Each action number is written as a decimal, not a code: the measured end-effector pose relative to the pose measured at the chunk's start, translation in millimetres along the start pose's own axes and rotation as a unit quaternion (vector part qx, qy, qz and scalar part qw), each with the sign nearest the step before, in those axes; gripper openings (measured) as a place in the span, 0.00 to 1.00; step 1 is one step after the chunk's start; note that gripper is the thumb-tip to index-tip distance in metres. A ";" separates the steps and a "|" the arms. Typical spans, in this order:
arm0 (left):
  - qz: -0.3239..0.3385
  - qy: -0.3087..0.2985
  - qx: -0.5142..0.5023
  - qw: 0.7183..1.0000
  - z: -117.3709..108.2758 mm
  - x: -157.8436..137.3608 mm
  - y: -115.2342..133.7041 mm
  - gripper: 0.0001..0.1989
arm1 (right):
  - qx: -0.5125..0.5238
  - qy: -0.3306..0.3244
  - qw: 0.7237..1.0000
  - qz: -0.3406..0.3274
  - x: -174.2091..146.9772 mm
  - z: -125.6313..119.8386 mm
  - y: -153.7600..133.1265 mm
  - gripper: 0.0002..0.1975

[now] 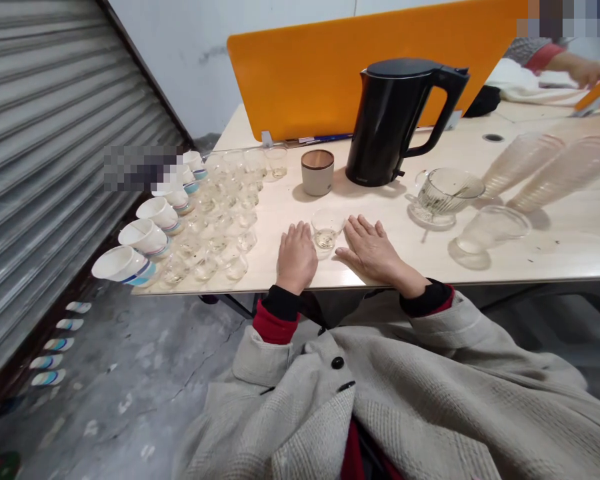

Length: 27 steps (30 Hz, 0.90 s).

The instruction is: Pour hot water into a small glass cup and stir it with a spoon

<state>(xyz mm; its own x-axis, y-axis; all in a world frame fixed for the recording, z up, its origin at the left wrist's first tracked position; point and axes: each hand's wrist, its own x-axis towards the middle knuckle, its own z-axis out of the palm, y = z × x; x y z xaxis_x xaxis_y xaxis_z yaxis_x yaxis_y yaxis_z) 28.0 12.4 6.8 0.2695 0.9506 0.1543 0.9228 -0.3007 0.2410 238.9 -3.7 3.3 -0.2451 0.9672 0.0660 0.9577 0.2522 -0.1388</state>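
Note:
A small clear glass cup [326,230] stands on the pale wooden table [555,247], between both hands. My left hand [296,257] rests palm down just left of it, fingers curled near the cup's side. My right hand [371,250] lies flat on the table just right of the cup, fingers spread, holding nothing. Behind the cup stand a black electric kettle [397,120] and a small beige canister with a brown lid [317,172].
Several small clear glass cups [220,220] fill the table's left part, with a row of white paper cups [145,237] along the left edge. A glass pitcher [445,193], a glass bowl [490,230] and stacked plastic cups [555,167] lie right. Another person's arm [565,63] shows beyond the orange divider [330,67].

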 end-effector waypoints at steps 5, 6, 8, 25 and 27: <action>0.000 -0.046 0.061 0.997 -6.0 -0.3 5.1 0.28 | -0.001 -0.019 1.000 0.002 1.2 -2.1 -3.1 0.47; 0.002 -0.051 0.067 0.996 -7.1 -0.5 5.1 0.29 | -0.002 -0.025 1.000 0.005 1.4 -3.1 -4.4 0.48; 0.006 -0.057 0.074 0.996 -9.0 -1.0 4.6 0.29 | -0.003 -0.033 0.999 0.010 1.5 -5.1 -6.9 0.48; 0.019 -0.034 0.019 0.999 -8.8 -2.5 0.1 0.28 | 0.006 -0.009 1.000 0.007 2.4 -3.9 -7.8 0.48; 0.018 -0.033 0.023 0.999 -9.4 -3.1 1.1 0.28 | 0.005 -0.010 1.000 0.007 2.5 -4.8 -8.2 0.48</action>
<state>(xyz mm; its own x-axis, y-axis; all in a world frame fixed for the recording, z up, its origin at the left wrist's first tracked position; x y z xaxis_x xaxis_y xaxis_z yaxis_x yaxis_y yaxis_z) 25.5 8.4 15.6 0.3193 0.9424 0.0992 0.9230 -0.3330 0.1926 231.1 -3.5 9.3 -0.2343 0.9711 0.0451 0.9595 0.2385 -0.1497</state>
